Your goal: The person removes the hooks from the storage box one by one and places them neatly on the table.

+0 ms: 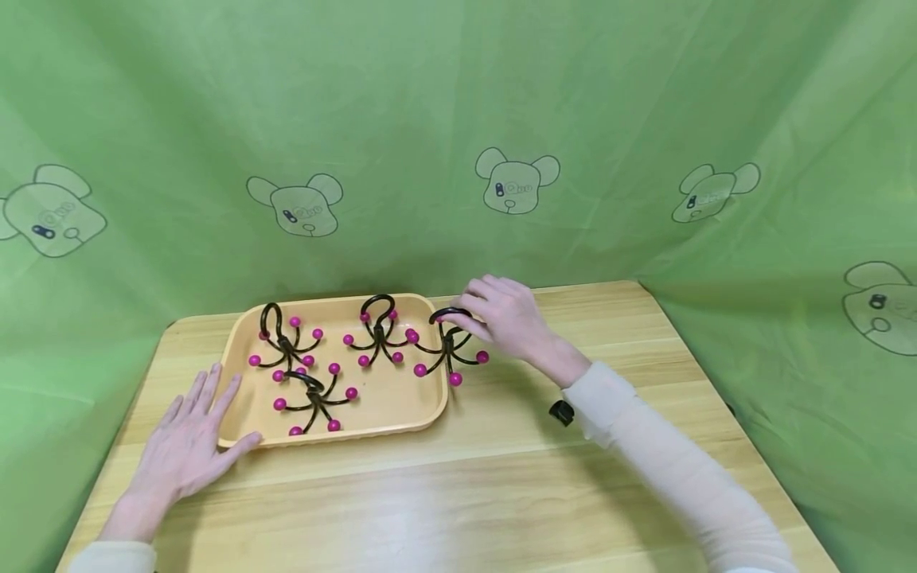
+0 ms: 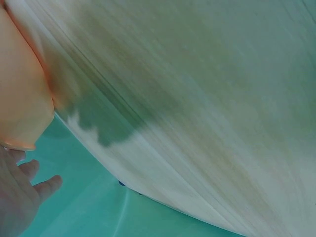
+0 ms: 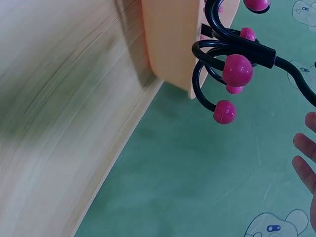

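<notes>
From my station I watched a black wire massager (image 1: 448, 344) with magenta ball tips at the tray's right rim, some legs over the inside, others past it; whether any tip touched, I could not tell. The right hand (image 1: 505, 318) pinched its curved handle between thumb and fingers. Three like it stood inside the tan plastic tray (image 1: 401, 406): the far-left massager (image 1: 285, 344), the near-left massager (image 1: 315, 395), their tips close together, and the middle massager (image 1: 379, 334) toward the far side. At the tray's near-left corner I saw the left hand (image 1: 186, 446) lie with fingers spread, fingertips at the left rim, thumb along the near edge. Tray sat on the far-left part of a wood-grain table (image 1: 430, 509). Green cloth (image 1: 401, 95) with mouse-head outlines (image 1: 516, 191) hung behind and at both sides.
</notes>
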`<control>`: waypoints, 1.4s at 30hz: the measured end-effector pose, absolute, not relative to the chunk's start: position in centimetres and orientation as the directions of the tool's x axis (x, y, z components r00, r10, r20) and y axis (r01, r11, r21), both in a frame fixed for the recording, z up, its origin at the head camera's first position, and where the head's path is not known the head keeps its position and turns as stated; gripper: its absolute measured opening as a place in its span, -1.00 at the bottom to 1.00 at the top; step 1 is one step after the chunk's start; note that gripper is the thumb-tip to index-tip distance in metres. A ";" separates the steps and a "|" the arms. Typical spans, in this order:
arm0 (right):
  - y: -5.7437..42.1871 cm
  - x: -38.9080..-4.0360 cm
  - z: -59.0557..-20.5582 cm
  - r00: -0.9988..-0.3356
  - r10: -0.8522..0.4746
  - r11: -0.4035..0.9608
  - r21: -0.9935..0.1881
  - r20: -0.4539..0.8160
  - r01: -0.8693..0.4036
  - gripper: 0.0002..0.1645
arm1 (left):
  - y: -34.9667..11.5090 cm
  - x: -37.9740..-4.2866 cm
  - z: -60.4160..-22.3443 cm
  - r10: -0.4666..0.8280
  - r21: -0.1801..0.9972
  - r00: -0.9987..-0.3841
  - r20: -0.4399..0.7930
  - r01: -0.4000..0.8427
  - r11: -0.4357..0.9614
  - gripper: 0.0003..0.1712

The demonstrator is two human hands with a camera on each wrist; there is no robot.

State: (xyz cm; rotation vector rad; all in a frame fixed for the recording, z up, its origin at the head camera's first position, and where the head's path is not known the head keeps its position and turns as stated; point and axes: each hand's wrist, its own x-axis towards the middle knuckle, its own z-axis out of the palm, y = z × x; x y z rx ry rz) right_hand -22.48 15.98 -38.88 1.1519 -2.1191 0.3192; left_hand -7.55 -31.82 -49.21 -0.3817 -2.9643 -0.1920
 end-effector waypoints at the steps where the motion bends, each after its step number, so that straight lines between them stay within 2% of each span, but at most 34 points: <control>1: 16.2 -22.5 -38.9 -0.368 -0.639 0.576 0.103 0.676 -0.811 -0.65 | -31.8 -7.5 -49.2 0.242 0.108 -0.957 0.160 0.260 0.959 0.16; 11: 17.9 -23.2 -39.3 -0.379 -0.635 0.597 0.117 0.673 -0.794 -0.63 | -31.8 -7.6 -49.3 0.238 0.116 -0.958 0.157 0.258 0.959 0.16; 18: 18.8 -23.9 -39.5 -0.384 -0.618 0.614 0.117 0.686 -0.780 -0.27 | -31.8 -7.6 -49.3 0.237 0.118 -0.959 0.154 0.256 0.959 0.17; 20: 19.0 -24.1 -39.7 -0.385 -0.618 0.617 0.119 0.685 -0.778 -0.26 | -31.8 -7.6 -49.3 0.237 0.121 -0.959 0.154 0.257 0.959 0.17; 26: 19.7 -24.9 -40.3 -0.404 -0.618 0.620 0.103 0.674 -0.778 -0.63 | -31.8 -7.6 -49.1 0.234 0.130 -0.960 0.153 0.254 0.958 0.16; 30: 20.1 -25.5 -40.8 -0.416 -0.616 0.625 0.094 0.669 -0.775 -0.67 | -31.8 -7.7 -49.1 0.233 0.128 -0.961 0.150 0.252 0.959 0.16; 32: 20.3 -25.7 -41.0 -0.429 -0.615 0.634 0.090 0.662 -0.768 -0.59 | -31.8 -7.7 -49.2 0.232 0.128 -0.961 0.151 0.252 0.959 0.17; 36: 20.5 -26.2 -41.4 -0.473 -0.613 0.656 0.074 0.632 -0.751 -0.23 | -31.8 -7.7 -49.2 0.232 0.127 -0.961 0.152 0.251 0.960 0.17; 37: 20.5 -26.3 -41.6 -0.484 -0.615 0.661 0.073 0.623 -0.746 -0.21 | -31.8 -7.7 -49.2 0.231 0.127 -0.961 0.152 0.251 0.960 0.17; 42: 20.6 -27.2 -42.2 -0.537 -0.625 0.678 0.052 0.567 -0.733 -0.56 | -31.8 -7.7 -49.1 0.231 0.127 -0.961 0.152 0.251 0.960 0.16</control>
